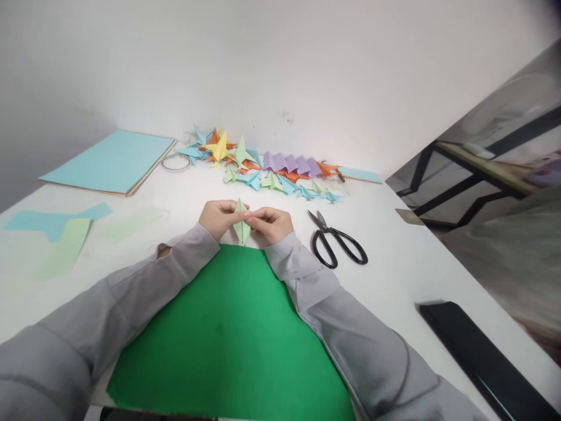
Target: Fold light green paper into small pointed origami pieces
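Observation:
A light green folded paper (242, 229), shaped like a narrow diamond, is held upright between both hands just beyond the far edge of a green sheet (236, 333). My left hand (219, 218) pinches it from the left, thumb across its front. From the right, my right hand (270, 224) grips its edge with thumb and forefinger, the fingertips of both hands almost touching. Part of the paper is hidden behind the fingers. Black-handled scissors (332, 237) lie to the right of my right hand, their blades slightly apart.
Folded paper pieces in several colours (272, 169) lie along the wall. At the left are stacked coloured sheets (109, 161), a tape roll (176, 162), blue scraps (55, 221) and green scraps (70, 245). A black object (482, 356) lies at the right; a shelf frame (473, 169) stands beyond.

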### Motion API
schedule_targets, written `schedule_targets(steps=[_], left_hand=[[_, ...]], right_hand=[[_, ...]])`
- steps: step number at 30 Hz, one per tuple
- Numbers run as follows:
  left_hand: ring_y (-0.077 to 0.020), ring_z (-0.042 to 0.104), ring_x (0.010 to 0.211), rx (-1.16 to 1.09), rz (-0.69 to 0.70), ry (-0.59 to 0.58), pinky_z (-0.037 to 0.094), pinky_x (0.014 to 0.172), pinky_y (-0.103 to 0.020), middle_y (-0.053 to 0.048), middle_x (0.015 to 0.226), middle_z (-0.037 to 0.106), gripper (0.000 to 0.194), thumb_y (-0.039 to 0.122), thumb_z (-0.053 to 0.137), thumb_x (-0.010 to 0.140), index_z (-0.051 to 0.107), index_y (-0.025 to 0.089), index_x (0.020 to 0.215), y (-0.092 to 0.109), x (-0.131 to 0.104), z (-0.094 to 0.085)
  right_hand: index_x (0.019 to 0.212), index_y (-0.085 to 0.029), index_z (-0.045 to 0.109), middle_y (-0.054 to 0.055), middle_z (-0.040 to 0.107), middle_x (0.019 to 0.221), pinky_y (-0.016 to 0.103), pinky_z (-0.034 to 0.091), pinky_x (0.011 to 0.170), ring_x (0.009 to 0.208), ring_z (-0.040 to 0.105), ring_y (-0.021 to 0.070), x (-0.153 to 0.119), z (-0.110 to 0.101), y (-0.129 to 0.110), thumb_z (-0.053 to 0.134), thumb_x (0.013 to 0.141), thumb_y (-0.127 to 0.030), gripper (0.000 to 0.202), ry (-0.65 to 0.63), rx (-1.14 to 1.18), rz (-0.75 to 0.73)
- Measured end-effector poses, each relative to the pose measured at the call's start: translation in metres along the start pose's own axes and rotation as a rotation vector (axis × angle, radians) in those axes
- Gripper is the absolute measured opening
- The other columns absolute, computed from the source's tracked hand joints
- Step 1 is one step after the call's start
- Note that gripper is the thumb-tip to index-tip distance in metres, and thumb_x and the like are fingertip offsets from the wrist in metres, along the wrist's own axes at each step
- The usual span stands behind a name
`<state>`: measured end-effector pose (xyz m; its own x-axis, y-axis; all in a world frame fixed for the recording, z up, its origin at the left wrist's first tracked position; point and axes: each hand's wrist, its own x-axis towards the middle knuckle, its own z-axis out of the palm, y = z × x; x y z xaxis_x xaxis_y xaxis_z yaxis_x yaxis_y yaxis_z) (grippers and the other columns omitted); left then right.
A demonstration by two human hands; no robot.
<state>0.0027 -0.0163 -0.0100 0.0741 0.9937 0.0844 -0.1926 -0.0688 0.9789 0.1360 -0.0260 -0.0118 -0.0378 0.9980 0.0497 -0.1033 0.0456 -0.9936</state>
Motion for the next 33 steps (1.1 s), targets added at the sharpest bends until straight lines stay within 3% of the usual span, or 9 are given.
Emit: schedule_targets(steps=[5, 12, 16, 19, 25, 29, 33], left_hand=[[-0.0129, 0.057, 0.066, -0.017, 0.023, -0.025, 0.044, 0.066, -0.027, -0.002, 0.066, 0.064, 0.016, 0.027, 0.075, 0.052, 0.065, 0.015, 0.051, -0.0022, 0.0012, -0.0013], [-0.0141, 0.057, 0.068, 0.006, 0.041, 0.051, 0.044, 0.066, -0.027, -0.005, 0.066, 0.065, 0.025, 0.036, 0.068, 0.061, 0.066, 0.013, 0.052, -0.0022, 0.0015, -0.0004], [-0.013, 0.056, 0.061, -0.004, 0.009, 0.069, 0.044, 0.061, -0.027, -0.005, 0.064, 0.065, 0.029, 0.04, 0.069, 0.059, 0.066, 0.012, 0.052, -0.0019, 0.0013, 0.0001], [-0.0117, 0.054, 0.055, -0.09, -0.037, 0.081, 0.044, 0.058, -0.027, -0.004, 0.057, 0.062, 0.03, 0.041, 0.071, 0.056, 0.067, 0.012, 0.057, 0.0003, 0.0013, 0.002], [-0.0119, 0.058, 0.058, -0.202, -0.128, 0.043, 0.047, 0.061, -0.028, 0.0, 0.062, 0.064, 0.035, 0.023, 0.08, 0.04, 0.066, 0.013, 0.07, 0.0059, -0.0005, 0.0046], [-0.0127, 0.06, 0.062, -0.114, -0.078, -0.01, 0.047, 0.063, -0.027, -0.002, 0.066, 0.067, 0.04, 0.017, 0.081, 0.036, 0.066, 0.011, 0.072, 0.0027, -0.0007, 0.003], [-0.0103, 0.059, 0.059, -0.149, -0.063, 0.067, 0.047, 0.06, -0.024, -0.001, 0.064, 0.066, 0.041, 0.017, 0.081, 0.033, 0.064, 0.011, 0.07, 0.0007, 0.0002, 0.0024]], right_hand=[[0.055, -0.015, 0.063, -0.004, 0.057, 0.044, 0.021, 0.034, 0.043, 0.04, 0.045, 0.0063, 0.0006, 0.0001, 0.0046, 0.076, 0.047, -0.023, 0.018, -0.04, -0.025, -0.006], [0.056, -0.015, 0.064, -0.003, 0.06, 0.047, 0.022, 0.037, 0.046, 0.044, 0.049, 0.0077, 0.0, 0.0, 0.0085, 0.077, 0.047, -0.021, 0.017, -0.102, -0.037, -0.029], [0.056, -0.015, 0.064, -0.003, 0.06, 0.047, 0.022, 0.038, 0.046, 0.044, 0.049, 0.0075, -0.0004, -0.0002, 0.0062, 0.077, 0.046, -0.021, 0.017, -0.109, -0.04, -0.021], [0.055, -0.016, 0.063, -0.003, 0.059, 0.045, 0.023, 0.04, 0.045, 0.041, 0.049, 0.0078, 0.0006, -0.0003, 0.0038, 0.078, 0.045, -0.026, 0.02, -0.046, -0.003, -0.025], [0.058, -0.017, 0.06, -0.004, 0.056, 0.042, 0.022, 0.038, 0.038, 0.037, 0.048, 0.0081, 0.0033, 0.0014, 0.0011, 0.078, 0.044, -0.035, 0.029, 0.148, 0.102, -0.066], [0.059, -0.017, 0.06, -0.004, 0.057, 0.044, 0.022, 0.038, 0.038, 0.039, 0.049, 0.0087, 0.0037, 0.0028, 0.0002, 0.079, 0.038, -0.034, 0.033, 0.14, 0.116, -0.053], [0.067, -0.016, 0.06, -0.004, 0.057, 0.045, 0.021, 0.037, 0.038, 0.041, 0.051, 0.0093, 0.0031, 0.0019, -0.0001, 0.077, 0.043, -0.037, 0.035, 0.104, 0.111, -0.026]])
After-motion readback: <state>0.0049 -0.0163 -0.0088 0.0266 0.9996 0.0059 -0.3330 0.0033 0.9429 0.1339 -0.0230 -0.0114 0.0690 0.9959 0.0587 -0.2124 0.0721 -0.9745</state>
